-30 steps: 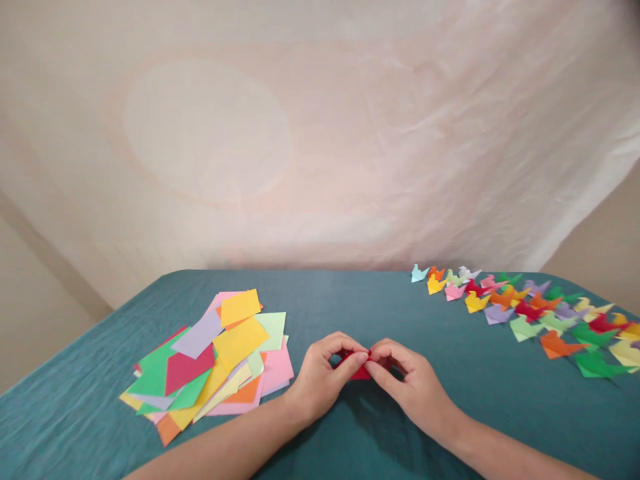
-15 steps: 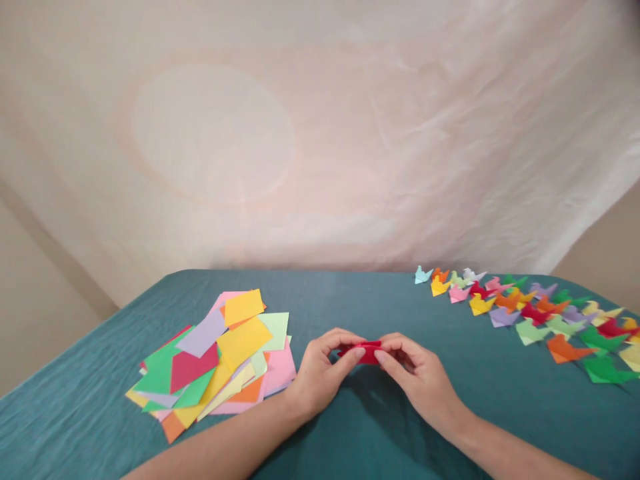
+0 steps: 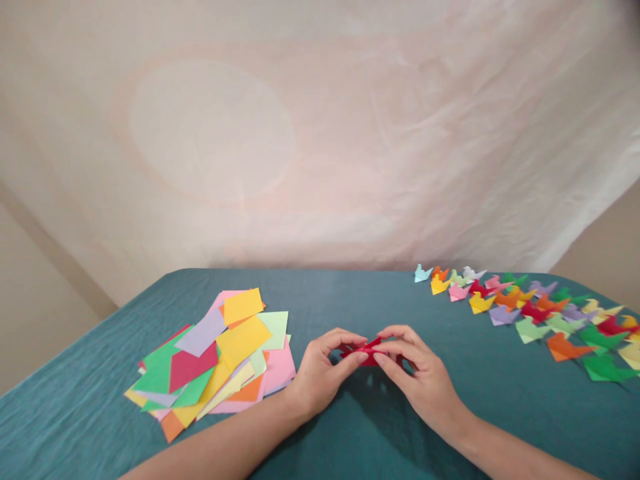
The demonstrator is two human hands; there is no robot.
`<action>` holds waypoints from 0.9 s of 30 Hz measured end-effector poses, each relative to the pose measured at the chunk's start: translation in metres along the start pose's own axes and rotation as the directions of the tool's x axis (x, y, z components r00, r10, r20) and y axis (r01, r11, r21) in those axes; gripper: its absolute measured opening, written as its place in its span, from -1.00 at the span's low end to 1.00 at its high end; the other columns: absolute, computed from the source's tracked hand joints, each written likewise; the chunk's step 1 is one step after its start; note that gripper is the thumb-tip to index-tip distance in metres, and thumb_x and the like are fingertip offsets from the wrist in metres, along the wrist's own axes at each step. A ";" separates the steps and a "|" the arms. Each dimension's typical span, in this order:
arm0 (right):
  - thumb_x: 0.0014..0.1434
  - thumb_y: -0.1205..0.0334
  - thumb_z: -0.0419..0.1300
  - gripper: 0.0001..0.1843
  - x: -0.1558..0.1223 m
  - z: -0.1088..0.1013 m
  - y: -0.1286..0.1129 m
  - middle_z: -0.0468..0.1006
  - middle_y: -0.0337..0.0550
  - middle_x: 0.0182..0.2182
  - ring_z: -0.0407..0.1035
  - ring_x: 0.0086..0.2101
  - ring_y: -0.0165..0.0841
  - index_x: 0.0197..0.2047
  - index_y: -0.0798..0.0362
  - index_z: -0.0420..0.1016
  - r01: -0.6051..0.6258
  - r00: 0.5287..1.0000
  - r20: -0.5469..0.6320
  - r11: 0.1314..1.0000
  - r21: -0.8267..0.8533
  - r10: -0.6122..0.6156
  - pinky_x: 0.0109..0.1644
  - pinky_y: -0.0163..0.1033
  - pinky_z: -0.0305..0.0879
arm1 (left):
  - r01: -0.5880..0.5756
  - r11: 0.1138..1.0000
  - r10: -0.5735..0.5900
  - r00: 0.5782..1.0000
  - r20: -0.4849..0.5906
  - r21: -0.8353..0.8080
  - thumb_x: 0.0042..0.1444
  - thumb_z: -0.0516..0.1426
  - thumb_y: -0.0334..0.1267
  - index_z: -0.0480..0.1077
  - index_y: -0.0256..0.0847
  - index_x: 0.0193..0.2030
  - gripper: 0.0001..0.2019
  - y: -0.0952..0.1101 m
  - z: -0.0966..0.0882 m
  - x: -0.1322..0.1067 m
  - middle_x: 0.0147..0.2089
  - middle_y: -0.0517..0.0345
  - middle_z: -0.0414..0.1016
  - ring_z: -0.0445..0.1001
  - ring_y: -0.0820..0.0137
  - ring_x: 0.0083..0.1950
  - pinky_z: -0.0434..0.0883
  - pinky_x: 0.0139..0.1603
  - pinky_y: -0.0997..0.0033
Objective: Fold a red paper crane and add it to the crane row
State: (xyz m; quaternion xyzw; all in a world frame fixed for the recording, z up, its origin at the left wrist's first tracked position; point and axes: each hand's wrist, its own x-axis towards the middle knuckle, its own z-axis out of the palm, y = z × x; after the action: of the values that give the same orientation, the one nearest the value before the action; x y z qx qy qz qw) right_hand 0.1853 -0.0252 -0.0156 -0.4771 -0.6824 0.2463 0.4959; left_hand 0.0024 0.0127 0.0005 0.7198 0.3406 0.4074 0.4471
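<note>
My left hand (image 3: 323, 370) and my right hand (image 3: 417, 373) meet at the middle of the teal tablecloth (image 3: 350, 433). Between their fingertips they pinch a small folded piece of red paper (image 3: 367, 351), held just above the cloth. Most of the paper is hidden by my fingers, so its exact shape is hard to tell. Both forearms reach in from the lower edge of the view.
A loose pile of coloured paper squares (image 3: 215, 357) lies to the left of my hands. Several folded paper figures (image 3: 530, 310) in many colours lie in rows at the right, running toward the table's right edge. A pale cloth backdrop (image 3: 320, 133) hangs behind the table.
The red paper has come up off the cloth and been reshaped between my fingertips, from a flat piece to a longer, narrower fold. My hands stayed in the same spot.
</note>
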 end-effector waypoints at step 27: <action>0.19 0.27 0.12 -0.89 -0.001 -0.004 -0.008 0.30 -0.16 -0.25 0.31 -0.33 -0.39 -0.19 -0.03 0.44 0.136 0.991 0.025 0.990 -0.035 -0.135 -0.22 -0.26 0.31 | -0.029 1.000 0.029 0.996 0.087 -0.004 0.13 0.15 -0.30 0.49 -0.11 -0.11 -0.81 0.003 -0.003 0.000 0.02 0.05 0.38 0.32 0.31 0.10 0.32 0.07 0.36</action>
State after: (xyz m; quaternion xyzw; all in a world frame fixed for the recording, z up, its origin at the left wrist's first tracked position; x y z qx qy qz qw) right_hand 0.1859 -0.0299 -0.0075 -0.4359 -0.7233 0.2050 0.4948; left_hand 0.0002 0.0124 0.0045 0.7410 0.3096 0.3827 0.4567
